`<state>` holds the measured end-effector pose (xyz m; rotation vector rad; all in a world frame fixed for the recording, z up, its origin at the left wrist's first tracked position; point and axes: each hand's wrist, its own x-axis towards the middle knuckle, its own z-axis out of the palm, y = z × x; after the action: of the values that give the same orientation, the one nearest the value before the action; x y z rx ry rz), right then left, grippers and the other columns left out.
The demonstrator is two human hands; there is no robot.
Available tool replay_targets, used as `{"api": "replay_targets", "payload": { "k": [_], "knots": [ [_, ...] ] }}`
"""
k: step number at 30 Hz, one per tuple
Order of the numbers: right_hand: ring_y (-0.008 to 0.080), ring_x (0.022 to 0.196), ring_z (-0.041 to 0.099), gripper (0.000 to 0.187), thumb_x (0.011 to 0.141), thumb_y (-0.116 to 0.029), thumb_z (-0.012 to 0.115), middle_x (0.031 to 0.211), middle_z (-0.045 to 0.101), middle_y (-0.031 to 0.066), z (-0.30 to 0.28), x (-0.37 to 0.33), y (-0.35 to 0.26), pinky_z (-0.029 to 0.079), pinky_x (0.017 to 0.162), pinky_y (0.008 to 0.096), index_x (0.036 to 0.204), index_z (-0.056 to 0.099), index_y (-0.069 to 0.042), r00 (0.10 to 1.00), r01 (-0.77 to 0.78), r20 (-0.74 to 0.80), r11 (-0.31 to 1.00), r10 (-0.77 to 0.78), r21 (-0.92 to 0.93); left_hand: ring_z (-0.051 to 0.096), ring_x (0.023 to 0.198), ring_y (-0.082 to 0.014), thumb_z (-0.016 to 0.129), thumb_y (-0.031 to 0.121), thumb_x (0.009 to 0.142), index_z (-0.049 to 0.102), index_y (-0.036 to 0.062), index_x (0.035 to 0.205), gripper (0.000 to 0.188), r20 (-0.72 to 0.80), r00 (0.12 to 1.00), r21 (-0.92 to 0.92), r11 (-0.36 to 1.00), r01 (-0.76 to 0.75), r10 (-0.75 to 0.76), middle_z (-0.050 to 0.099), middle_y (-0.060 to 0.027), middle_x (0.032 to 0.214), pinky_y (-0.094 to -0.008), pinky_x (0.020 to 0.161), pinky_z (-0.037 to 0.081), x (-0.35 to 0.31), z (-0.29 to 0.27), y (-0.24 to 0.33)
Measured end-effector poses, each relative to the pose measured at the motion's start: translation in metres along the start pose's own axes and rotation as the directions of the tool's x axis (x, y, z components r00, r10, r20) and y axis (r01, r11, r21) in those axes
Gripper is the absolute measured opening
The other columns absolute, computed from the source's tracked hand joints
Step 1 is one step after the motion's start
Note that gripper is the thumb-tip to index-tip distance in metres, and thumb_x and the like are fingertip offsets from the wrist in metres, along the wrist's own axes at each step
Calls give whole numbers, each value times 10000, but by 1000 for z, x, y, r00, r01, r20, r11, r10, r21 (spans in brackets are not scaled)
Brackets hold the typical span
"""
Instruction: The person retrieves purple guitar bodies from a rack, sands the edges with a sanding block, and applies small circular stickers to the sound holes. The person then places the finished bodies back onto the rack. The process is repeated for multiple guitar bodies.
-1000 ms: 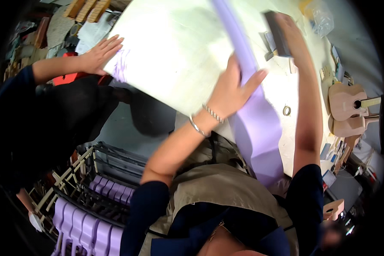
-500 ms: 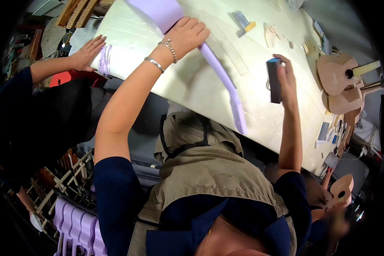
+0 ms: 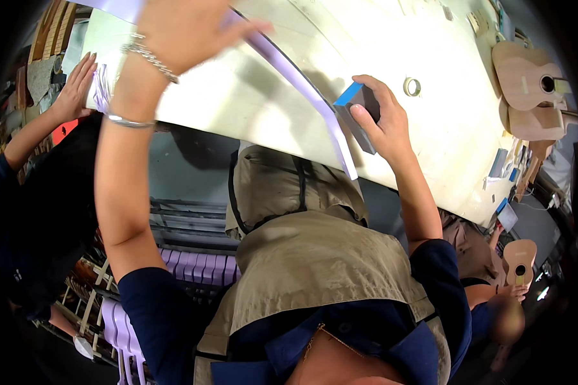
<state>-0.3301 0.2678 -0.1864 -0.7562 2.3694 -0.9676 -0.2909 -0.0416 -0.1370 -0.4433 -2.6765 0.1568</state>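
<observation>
One long thin lavender strip (image 3: 302, 83) curves over our pale, smooth worktable (image 3: 443, 135) | left hand (image 3: 186, 29) lies flat on its upper end, fingers spread | right hand (image 3: 382, 119) wraps a dark block with a blue face (image 3: 356, 106), touching the strip | slatted rack (image 3: 192, 269) below holds more lavender strips

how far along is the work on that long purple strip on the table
Done: many purple strips already stand racked below the table. In hand: the left hand presses the far end of one long purple strip lying on the table, while the right hand holds a dark block with a blue face against it near its close end. Left: how much of the strip is worked cannot be told.
</observation>
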Motion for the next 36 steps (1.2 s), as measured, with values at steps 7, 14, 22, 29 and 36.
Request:
{"api": "replay_targets", "payload": {
  "k": [7,14,22,29,36],
  "knots": [
    [239,717,584,449,804,-465,581,845,568,100,4,6,1,461,623,316,1114,559,-140,994,103,-16,988,-106,-113,525,914,-277,352,259,939,593,17,915,343,40,965,-347,903,255,-258,581,-126,897,-355,889,352,-13,-1,-77],
    [242,693,588,477,788,-510,578,811,568,96,8,10,-5,460,588,315,1097,566,-147,989,129,-45,966,-142,-224,510,799,-247,296,250,958,601,4,876,400,-23,944,-424,859,288,-328,559,-92,779,-334,793,377,-15,3,-72],
    [261,680,596,482,800,-560,532,791,563,107,25,76,-53,463,588,335,1093,559,-178,985,146,-51,959,-163,-244,506,740,-260,310,286,957,613,9,856,423,-77,933,-457,844,280,-352,554,-86,726,-345,752,372,-9,1,-69],
    [278,612,602,532,805,-601,494,724,582,130,44,133,-75,465,536,331,1040,582,-132,929,282,-165,924,-330,-259,495,690,-270,334,282,950,613,3,861,404,-182,929,-503,842,195,-324,562,-94,720,-347,707,375,-9,14,-74],
    [276,594,592,514,804,-578,519,698,578,137,49,155,-92,464,518,336,1019,588,-116,918,324,-155,917,-364,-234,485,653,-268,331,295,950,596,0,842,411,-200,936,-500,852,157,-290,557,-94,718,-344,706,374,-11,12,-75]
  ]
}}
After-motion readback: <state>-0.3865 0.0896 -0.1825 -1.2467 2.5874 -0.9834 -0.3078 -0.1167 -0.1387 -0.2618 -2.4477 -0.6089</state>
